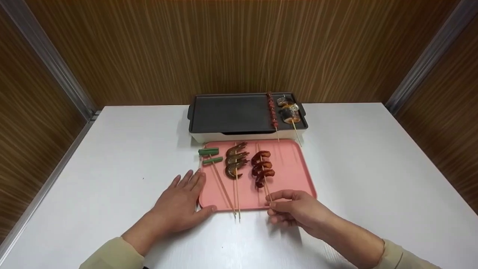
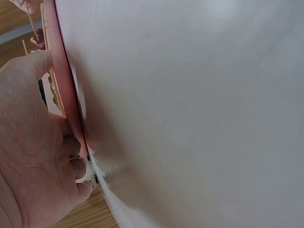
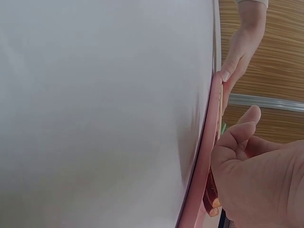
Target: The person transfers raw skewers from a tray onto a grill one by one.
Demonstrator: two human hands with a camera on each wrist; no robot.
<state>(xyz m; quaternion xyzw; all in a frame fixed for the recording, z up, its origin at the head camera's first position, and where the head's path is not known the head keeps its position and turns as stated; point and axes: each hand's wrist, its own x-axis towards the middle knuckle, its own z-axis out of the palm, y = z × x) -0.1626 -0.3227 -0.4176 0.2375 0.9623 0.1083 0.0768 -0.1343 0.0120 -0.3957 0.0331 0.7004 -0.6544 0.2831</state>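
Note:
My right hand (image 1: 297,209) pinches the lower end of a wooden stick that carries several glazed dark-red curled pieces (image 1: 262,168), over the right half of the pink tray (image 1: 293,172). In the right wrist view the red pieces (image 3: 210,194) show beside that hand. My left hand (image 1: 179,205) rests at the tray's left edge, fingers straight and thumb at the near-left corner. Between the hands lie a shrimp skewer (image 1: 236,160) with three shrimp and a skewer of green vegetable pieces (image 1: 213,160), their stick ends sticking out over the near rim.
Right behind the tray stands a griddle (image 1: 231,112) with a black plate and white base. At its right end lie a thin skewer of small red pieces (image 1: 272,110) and a fish skewer (image 1: 290,113), sticks pointing toward me. A wood-grain panel (image 1: 239,48) rises behind.

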